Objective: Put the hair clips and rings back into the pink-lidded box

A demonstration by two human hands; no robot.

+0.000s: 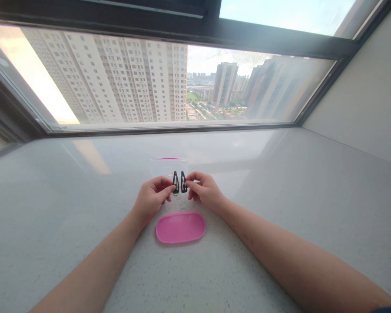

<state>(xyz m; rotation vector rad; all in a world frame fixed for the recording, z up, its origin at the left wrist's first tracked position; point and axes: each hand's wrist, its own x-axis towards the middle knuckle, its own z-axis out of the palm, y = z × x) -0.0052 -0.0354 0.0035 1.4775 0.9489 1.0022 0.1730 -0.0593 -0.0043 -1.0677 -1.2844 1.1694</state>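
Observation:
Between thumb and fingers, my left hand (156, 193) pinches a black snap hair clip (175, 182), its narrow end pointing up. A second black snap hair clip (183, 182) is pinched in my right hand (204, 188). The two clips stand side by side, slightly apart, raised above the counter. Just nearer to me lies an oval pink tray (180, 228) with a low rim and nothing in it. Behind the clips is a clear plastic bag (161, 166) with a pink strip along its top. Small thin rings (183, 209) lie beneath my hands, partly hidden.
A pale speckled counter (68, 243) spreads out under everything. At the back it meets a dark-framed window (169, 129), with tall buildings outside. A white wall (361, 104) rises on the right.

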